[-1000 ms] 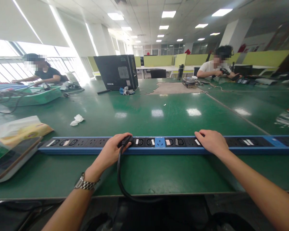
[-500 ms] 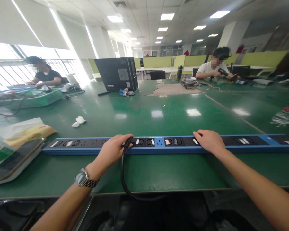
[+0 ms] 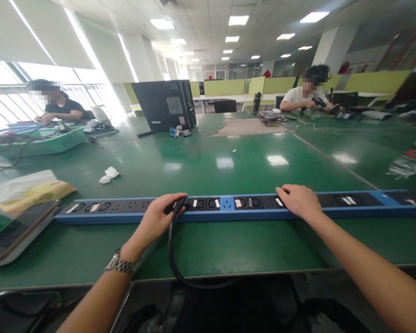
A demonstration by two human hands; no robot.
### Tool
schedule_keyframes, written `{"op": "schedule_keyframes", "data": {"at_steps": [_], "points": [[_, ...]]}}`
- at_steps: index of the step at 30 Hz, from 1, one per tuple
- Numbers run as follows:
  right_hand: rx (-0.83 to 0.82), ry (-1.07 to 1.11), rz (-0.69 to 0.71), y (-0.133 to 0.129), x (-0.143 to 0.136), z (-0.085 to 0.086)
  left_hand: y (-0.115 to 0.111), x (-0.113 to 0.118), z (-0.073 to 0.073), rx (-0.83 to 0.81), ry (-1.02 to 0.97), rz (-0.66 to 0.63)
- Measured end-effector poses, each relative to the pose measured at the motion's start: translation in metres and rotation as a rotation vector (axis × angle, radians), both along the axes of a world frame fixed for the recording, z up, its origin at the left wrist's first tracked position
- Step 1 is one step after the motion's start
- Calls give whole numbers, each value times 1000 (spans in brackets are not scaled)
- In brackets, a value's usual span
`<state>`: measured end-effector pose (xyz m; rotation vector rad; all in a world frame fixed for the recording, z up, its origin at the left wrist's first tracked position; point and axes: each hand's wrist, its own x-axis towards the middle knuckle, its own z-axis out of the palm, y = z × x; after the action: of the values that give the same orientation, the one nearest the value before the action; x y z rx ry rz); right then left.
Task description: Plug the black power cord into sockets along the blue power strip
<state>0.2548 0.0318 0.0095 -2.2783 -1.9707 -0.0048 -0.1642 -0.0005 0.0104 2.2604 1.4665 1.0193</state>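
Observation:
A long blue power strip (image 3: 227,203) with black socket modules lies across the green table in front of me. My left hand (image 3: 161,212) is closed around a black power plug (image 3: 179,205) at a socket left of the strip's middle. Whether the plug is fully seated I cannot tell. Its thick black cable (image 3: 171,252) hangs in a loop over the table's front edge. My right hand (image 3: 300,201) grips the power strip right of the middle, thumb on the top face and the other fingers curled over the far side, partly hidden.
A tray-like object (image 3: 21,236) and a yellow-white packet (image 3: 34,189) lie at left. Beyond are crumpled tissue (image 3: 109,175), a green basket (image 3: 62,141), a black computer case (image 3: 164,106) and gloves (image 3: 180,132). Two people sit across the green table (image 3: 194,157). A plastic bottle (image 3: 407,164) lies right.
My left hand, with the plug, has tilted slightly and its wrist has turned a little. My right hand keeps its hold on the strip. The whole view has shifted slightly.

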Motion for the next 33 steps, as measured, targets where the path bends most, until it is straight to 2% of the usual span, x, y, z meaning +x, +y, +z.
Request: {"op": "schedule_keyframes", "data": {"at_steps": [4,5,6,8,11,14,16,24,28,33], "points": [[-1,-1,-10,0,0,0,-3,10,20,169,-243,235],[0,0,-12,0,-1,0,-4,16,25,211,-275,260],[1,1,-15,0,-1,0,-5,24,30,228,-276,240],[2,5,-21,-1,-2,1,-6,44,33,164,-208,69],[4,10,-17,-2,-3,3,-3,78,23,86,-137,-107],[8,7,-2,-2,-4,4,4,104,6,54,-104,-110],[8,5,0,-2,-4,3,8,113,0,50,-74,-92],[1,14,-2,-2,-4,3,10,117,6,59,1,-140],[5,13,-2,-3,-4,3,10,113,7,36,-14,-92],[8,9,-4,-3,-4,3,12,118,13,2,144,-102]]}}
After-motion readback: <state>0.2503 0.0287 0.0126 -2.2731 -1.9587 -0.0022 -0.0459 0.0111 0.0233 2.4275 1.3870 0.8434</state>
